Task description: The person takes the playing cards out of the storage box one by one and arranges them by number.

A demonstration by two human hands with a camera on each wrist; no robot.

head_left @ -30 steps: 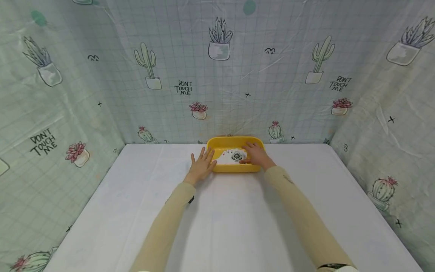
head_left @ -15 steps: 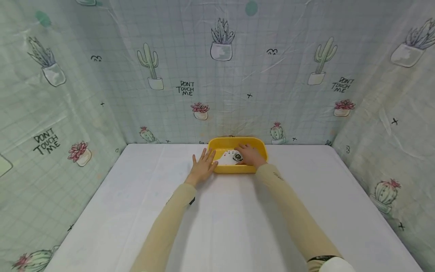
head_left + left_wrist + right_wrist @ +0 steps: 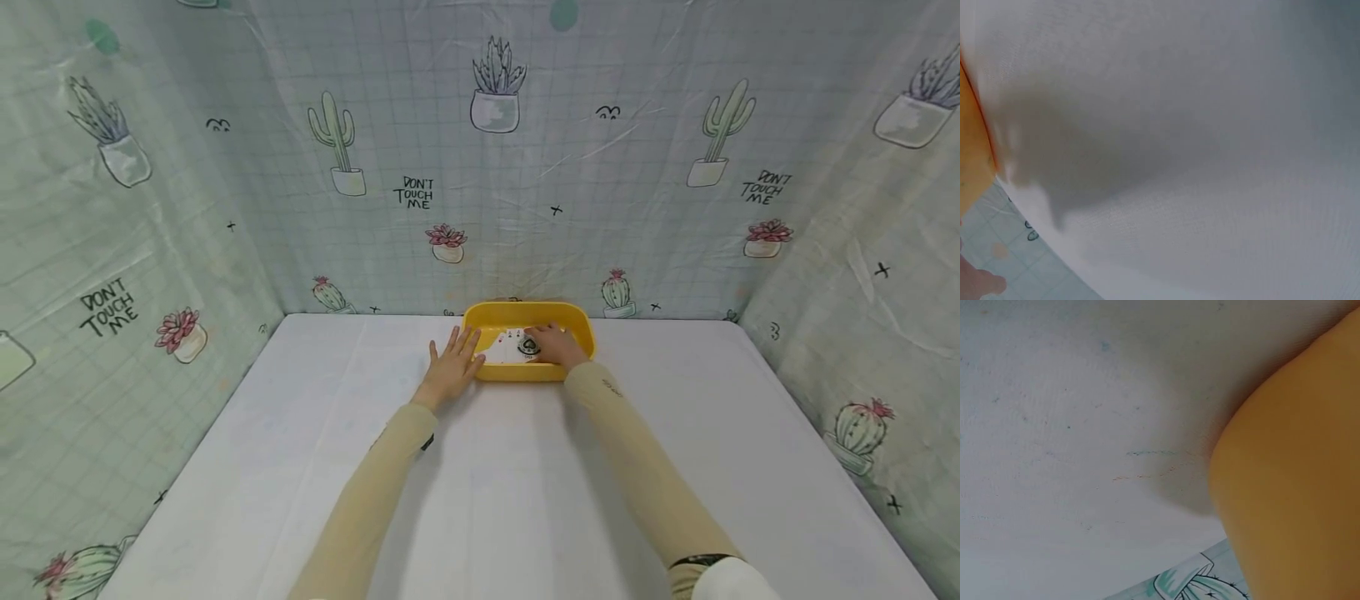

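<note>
A yellow tray (image 3: 525, 372) stands at the far edge of the white table. In it lies a fan of playing cards (image 3: 504, 348), a large ace of spades on top at the right. My right hand (image 3: 557, 343) reaches over the near rim, fingers bent over the right part of the fan and thumb by its lower edge. I cannot tell whether it grips the cards. My left hand (image 3: 450, 369) lies at the tray's left end with fingers spread, fingertips at the rim. Both wrist views show the tray's yellow outer wall (image 3: 1297, 462) beside the table.
The white tabletop (image 3: 495, 492) stretches from the tray toward me. Behind it hangs a fabric backdrop (image 3: 555, 167) printed with cacti, close to the tray's back rim. More printed fabric (image 3: 847, 350) flanks the table on both sides.
My right hand has moved left from the tray's right end onto the fan, then slightly back right. The left hand and the tray stay put; the head view has shifted a little.
</note>
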